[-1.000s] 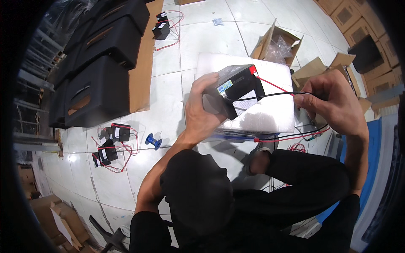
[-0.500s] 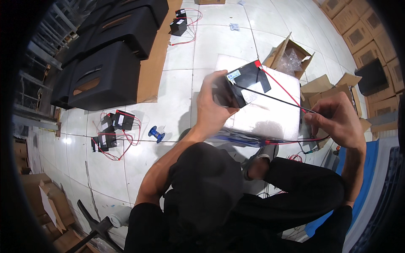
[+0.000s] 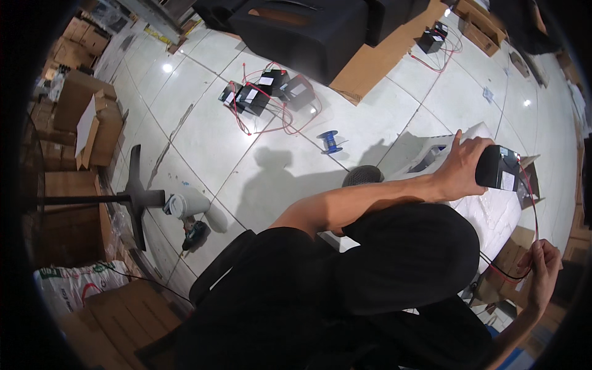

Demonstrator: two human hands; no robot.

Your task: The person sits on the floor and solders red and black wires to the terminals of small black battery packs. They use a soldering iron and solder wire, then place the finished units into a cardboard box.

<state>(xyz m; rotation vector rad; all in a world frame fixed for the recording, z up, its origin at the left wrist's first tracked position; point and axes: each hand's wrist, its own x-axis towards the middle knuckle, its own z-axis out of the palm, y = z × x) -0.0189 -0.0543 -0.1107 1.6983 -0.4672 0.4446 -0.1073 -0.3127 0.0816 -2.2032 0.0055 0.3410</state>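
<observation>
Step in hand: judged to be drawing out the leads of a small black battery box (image 3: 498, 168) while the box is held aloft.
Left hand (image 3: 461, 165): grip clamped on the near end of the box, thumb up along its top edge, fingers wrapped beneath; forearm stretched out across the view, elbow bent near the person's black-clad lap.
Right hand (image 3: 542, 270): low at the right edge, fingers pinched together on the red and black wires (image 3: 535, 209), wrist bent upward.
Location of box: in the air over a white foam sheet (image 3: 493, 216), well clear of the floor.
Wires: they run from the box's far face in a slack curve down to the right hand; their far end is too small to tell.
Advice: hold the box level and firm; pull the leads along their own line, not sideways against the terminals; keep them off the box corner.
Surroundings: a cluster of like battery boxes (image 3: 265, 94) with red wire on the tiled floor (image 3: 203, 123); a blue spool (image 3: 330, 142) nearby; large black cases (image 3: 308, 28) beyond.
</observation>
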